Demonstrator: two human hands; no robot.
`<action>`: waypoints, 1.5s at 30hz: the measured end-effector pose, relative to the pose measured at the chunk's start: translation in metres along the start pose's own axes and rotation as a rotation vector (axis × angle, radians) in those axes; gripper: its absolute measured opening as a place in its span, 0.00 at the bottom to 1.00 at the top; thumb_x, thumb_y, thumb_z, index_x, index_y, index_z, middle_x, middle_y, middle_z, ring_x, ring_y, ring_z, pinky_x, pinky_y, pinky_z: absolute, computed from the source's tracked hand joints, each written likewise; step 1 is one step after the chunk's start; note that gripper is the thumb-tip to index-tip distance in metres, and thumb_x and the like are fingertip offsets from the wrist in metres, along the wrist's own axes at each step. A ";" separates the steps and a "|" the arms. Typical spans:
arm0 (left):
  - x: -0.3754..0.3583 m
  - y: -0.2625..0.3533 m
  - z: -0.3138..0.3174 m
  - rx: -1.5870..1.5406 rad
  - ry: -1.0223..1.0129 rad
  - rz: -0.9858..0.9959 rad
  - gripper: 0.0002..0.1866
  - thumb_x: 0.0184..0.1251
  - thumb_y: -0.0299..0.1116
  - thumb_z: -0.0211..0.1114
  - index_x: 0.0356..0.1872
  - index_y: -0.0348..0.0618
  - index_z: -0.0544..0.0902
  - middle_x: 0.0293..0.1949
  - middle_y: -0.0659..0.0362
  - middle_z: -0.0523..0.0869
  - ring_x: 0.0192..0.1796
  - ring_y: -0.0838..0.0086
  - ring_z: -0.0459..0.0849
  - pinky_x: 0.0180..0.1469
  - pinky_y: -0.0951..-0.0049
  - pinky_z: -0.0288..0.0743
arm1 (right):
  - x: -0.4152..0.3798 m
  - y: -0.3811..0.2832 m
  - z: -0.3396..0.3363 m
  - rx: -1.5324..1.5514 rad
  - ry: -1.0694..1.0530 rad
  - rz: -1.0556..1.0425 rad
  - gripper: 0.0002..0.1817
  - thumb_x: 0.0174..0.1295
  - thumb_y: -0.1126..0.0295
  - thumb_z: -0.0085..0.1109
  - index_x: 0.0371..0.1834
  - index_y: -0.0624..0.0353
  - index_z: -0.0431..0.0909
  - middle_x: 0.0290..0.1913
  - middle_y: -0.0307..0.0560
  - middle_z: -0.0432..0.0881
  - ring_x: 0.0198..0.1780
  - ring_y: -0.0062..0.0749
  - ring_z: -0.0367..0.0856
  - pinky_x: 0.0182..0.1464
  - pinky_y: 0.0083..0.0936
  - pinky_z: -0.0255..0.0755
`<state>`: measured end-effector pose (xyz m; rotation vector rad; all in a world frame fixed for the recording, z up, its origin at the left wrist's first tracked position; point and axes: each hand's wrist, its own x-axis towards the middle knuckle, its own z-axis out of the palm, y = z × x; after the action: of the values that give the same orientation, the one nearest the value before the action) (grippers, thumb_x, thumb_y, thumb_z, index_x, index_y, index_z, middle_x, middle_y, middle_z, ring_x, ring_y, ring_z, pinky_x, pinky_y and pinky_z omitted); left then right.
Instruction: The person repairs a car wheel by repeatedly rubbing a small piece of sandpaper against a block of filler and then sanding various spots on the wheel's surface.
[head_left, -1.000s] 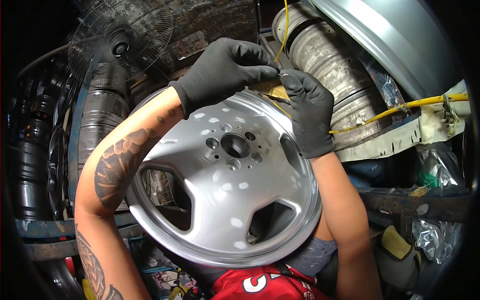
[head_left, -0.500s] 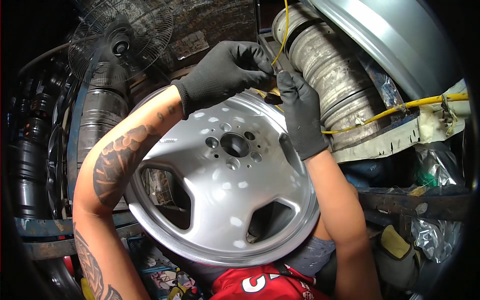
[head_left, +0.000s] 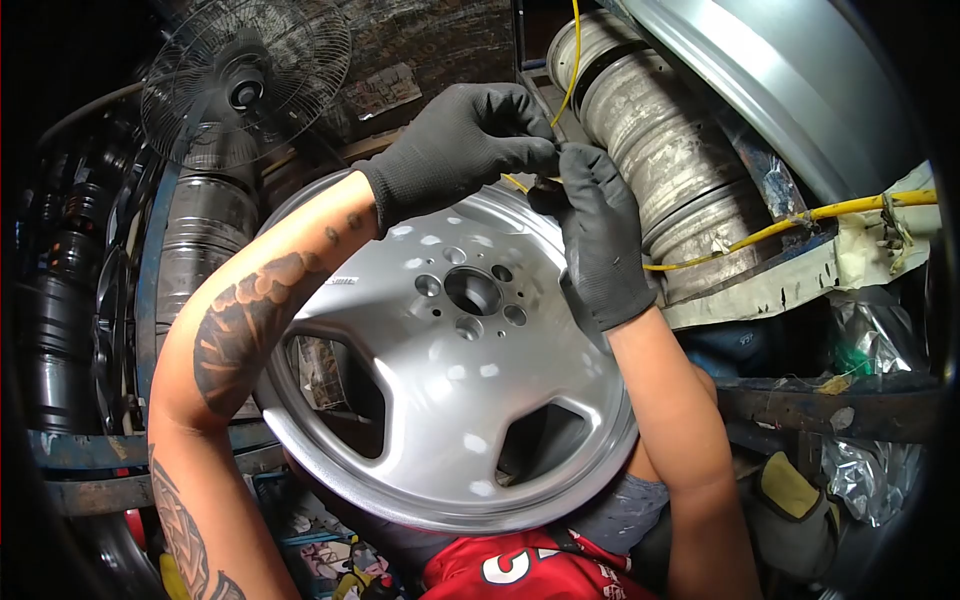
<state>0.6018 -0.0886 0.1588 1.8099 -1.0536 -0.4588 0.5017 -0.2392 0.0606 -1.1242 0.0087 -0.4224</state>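
Both gloved hands — left hand, right hand — grip pinched on a yellow wire above the silver wheel.

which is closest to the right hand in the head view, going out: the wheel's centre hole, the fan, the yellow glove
From the right hand:
1. Centre hole of the silver wheel, just to its left and slightly below.
2. Yellow glove, far down at lower right.
3. Fan, across at upper left, behind the left hand.
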 end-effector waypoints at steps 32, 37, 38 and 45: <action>-0.001 -0.006 0.011 -0.451 0.005 -0.143 0.14 0.71 0.23 0.74 0.55 0.39 0.82 0.45 0.64 0.88 0.49 0.82 0.87 0.57 0.77 0.82 | -0.010 -0.003 0.000 0.256 0.098 0.025 0.10 0.74 0.65 0.68 0.51 0.58 0.86 0.45 0.37 0.88 0.45 0.20 0.84 0.51 0.20 0.78; 0.002 -0.014 0.016 -0.352 -0.076 -0.045 0.15 0.69 0.26 0.76 0.54 0.40 0.84 0.47 0.63 0.89 0.51 0.81 0.87 0.58 0.76 0.82 | -0.003 -0.008 -0.006 -0.101 0.098 -0.308 0.09 0.76 0.67 0.66 0.48 0.62 0.84 0.46 0.42 0.88 0.47 0.24 0.86 0.54 0.23 0.79; 0.006 -0.013 0.009 -0.201 -0.101 0.013 0.16 0.69 0.27 0.77 0.54 0.40 0.85 0.47 0.63 0.90 0.51 0.80 0.87 0.58 0.75 0.82 | -0.001 -0.011 -0.005 -0.164 0.095 -0.395 0.09 0.76 0.68 0.65 0.48 0.63 0.83 0.46 0.43 0.88 0.47 0.25 0.86 0.55 0.24 0.79; -0.056 0.069 -0.075 0.691 0.092 -0.018 0.16 0.70 0.30 0.75 0.54 0.36 0.85 0.45 0.58 0.90 0.49 0.73 0.87 0.56 0.70 0.80 | -0.003 -0.001 -0.005 -0.355 -0.096 -0.308 0.07 0.77 0.69 0.61 0.46 0.61 0.80 0.43 0.45 0.90 0.45 0.28 0.88 0.51 0.27 0.81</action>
<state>0.5904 -0.0134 0.2471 2.4139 -1.2220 -0.0036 0.4976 -0.2425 0.0587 -1.5022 -0.1821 -0.6586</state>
